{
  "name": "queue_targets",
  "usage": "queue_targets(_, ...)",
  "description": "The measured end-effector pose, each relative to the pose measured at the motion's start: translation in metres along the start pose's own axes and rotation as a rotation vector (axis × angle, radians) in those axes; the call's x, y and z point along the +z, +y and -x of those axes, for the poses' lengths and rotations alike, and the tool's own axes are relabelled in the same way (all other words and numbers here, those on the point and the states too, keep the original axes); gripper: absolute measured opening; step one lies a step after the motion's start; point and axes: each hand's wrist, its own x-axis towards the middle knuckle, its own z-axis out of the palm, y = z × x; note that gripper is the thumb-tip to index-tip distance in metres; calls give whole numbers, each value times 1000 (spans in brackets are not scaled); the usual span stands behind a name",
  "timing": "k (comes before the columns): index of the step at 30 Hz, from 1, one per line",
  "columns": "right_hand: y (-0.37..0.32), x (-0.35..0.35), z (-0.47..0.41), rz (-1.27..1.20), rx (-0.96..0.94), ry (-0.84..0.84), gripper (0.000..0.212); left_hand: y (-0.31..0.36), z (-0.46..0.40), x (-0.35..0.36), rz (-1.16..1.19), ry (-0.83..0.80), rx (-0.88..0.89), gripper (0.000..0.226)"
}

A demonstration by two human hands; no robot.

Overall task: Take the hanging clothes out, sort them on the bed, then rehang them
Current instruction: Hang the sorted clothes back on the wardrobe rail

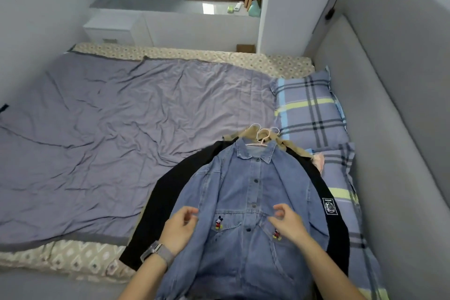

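A blue denim shirt point(246, 192) with small cartoon patches lies on top of a pile of clothes on the bed point(109, 129), still on a pale pink hanger point(259, 140). Under it are a black garment point(158, 204) with a white sleeve patch and a tan garment point(288, 146). My left hand point(180, 226) and my right hand point(288, 223) hover just over the shirt's chest, fingers curled and apart, holding nothing that I can see. A watch sits on my left wrist.
Two plaid pillows point(309, 109) lie by the grey padded headboard point(394, 117) on the right. A purple sheet covers most of the mattress. A white drawer unit point(109, 29) and a window ledge stand beyond the far side of the bed.
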Motion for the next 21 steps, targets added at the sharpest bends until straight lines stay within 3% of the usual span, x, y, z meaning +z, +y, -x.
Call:
queue_targets(11,24,-88,-153,147,-18,-24,50,79,-60,64,223,120,-97,15)
queue_targets(17,22,-102,-219,362,-48,-8,64,79,-73,70,238,164,-206,15)
queue_targets(21,0,-115,-260,314,-82,6,71,72,-73,66,231,179,-260,14)
